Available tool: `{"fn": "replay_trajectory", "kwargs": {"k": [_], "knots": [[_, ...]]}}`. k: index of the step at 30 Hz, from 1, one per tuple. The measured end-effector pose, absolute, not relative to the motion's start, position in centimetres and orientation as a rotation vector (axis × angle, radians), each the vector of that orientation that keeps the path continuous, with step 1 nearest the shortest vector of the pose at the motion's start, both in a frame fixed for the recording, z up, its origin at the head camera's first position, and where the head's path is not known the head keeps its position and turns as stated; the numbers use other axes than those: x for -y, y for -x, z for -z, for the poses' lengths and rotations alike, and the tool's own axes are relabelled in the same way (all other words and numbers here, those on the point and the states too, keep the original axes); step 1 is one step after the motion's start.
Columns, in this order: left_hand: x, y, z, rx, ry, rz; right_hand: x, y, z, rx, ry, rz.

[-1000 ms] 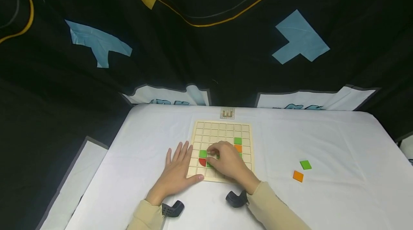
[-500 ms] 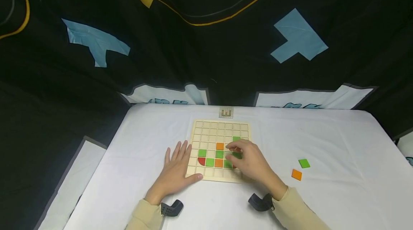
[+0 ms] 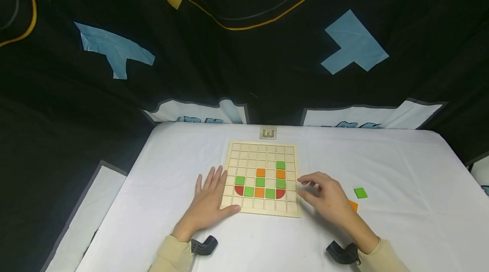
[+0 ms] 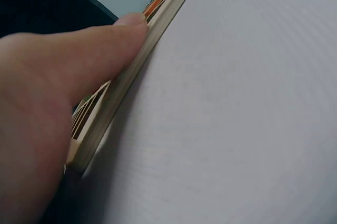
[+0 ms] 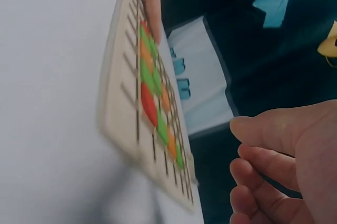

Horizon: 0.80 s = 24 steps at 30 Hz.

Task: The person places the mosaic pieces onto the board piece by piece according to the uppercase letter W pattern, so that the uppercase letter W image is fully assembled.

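Observation:
A wooden grid board (image 3: 244, 163) lies on the white table. Its cells hold several green tiles (image 3: 259, 182), orange tiles (image 3: 260, 172) and two red quarter-round tiles (image 3: 280, 194). My left hand (image 3: 206, 204) rests at the board's left edge with fingers spread, and its thumb (image 4: 105, 50) lies on the near rim. Just off the right edge hovers my right hand (image 3: 324, 197). Its fingers (image 5: 263, 174) are loosely bent and hold nothing.
A loose green tile (image 3: 360, 193) lies to the right of the board. Beside it an orange tile (image 3: 353, 206) is partly hidden by my right hand. A small patterned card (image 3: 268, 133) lies behind the board. A black curtain (image 3: 252, 68) hangs beyond the table.
My right hand has moved rightward from the middle of the board to beyond its right edge. An orange tile that it covered now shows in its cell. The left hand has stayed put.

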<state>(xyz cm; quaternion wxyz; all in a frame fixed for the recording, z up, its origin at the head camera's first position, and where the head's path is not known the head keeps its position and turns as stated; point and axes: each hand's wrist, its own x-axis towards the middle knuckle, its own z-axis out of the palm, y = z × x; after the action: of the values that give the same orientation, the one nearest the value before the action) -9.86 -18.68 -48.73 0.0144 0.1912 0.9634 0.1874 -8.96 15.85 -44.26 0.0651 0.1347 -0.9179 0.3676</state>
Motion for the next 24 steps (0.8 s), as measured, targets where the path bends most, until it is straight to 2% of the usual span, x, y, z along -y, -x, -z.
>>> {"fn": "replay_trajectory", "kwargs": {"k": [12,24], "knots": [[18.7,9.9,48.8,-2.996,-0.596,-0.569,-21.1,6.4,45.6,2.758,-0.316,-1.05],[18.7,9.9,48.8,-2.998,-0.605,-0.582,-25.0,4.1,46.9,2.707,-0.171,-1.181]]}}
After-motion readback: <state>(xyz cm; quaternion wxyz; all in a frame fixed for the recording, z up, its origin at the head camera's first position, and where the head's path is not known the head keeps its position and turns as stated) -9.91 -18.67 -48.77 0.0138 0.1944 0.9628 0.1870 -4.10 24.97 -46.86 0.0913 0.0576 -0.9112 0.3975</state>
